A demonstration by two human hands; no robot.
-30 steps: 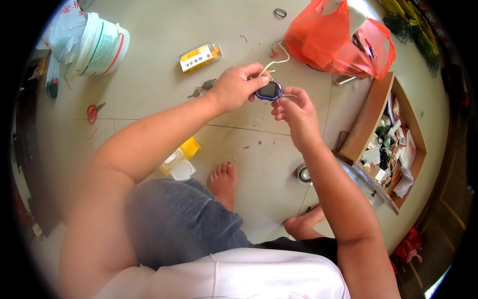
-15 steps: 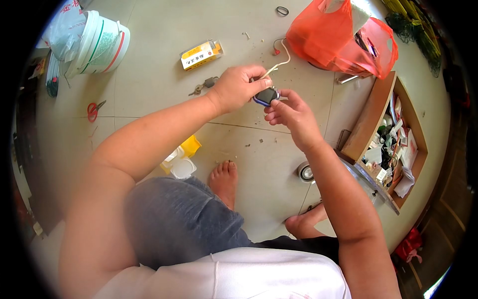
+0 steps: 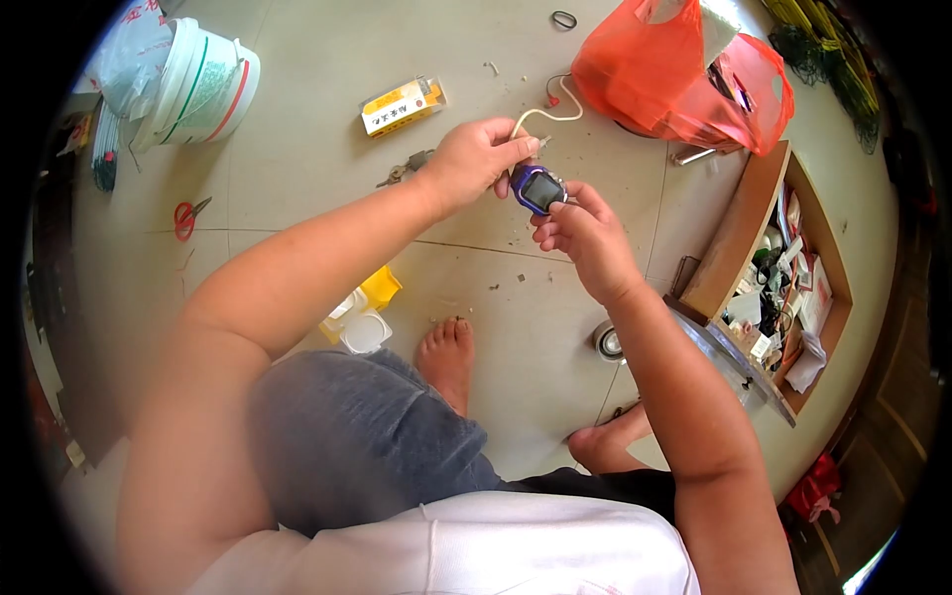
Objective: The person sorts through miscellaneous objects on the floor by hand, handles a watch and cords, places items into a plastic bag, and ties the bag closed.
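Observation:
Between my hands is a small purple-rimmed stopwatch (image 3: 540,189), its dark screen facing up toward me. My left hand (image 3: 476,164) is closed at its upper left end, thumb and finger pinching where a cream cord (image 3: 555,116) comes out. The cord curves off to the right toward a small red piece (image 3: 553,100). My right hand (image 3: 592,238) grips the stopwatch's lower right edge, thumb at the screen's edge and fingers partly behind it. A bunch of keys (image 3: 395,176) lies on the floor just left of my left hand.
A yellow-white box (image 3: 403,106), red scissors (image 3: 184,220) and a white bucket (image 3: 213,87) are to the left. Toward the right are a red plastic bag (image 3: 635,74) and a wooden drawer (image 3: 729,233) full of odds and ends. A yellow-white container (image 3: 365,333) lies near my foot.
The stopwatch has turned so its screen shows more fully. My left thumb has shifted up off it toward the cord, which now bends out in a wider curve.

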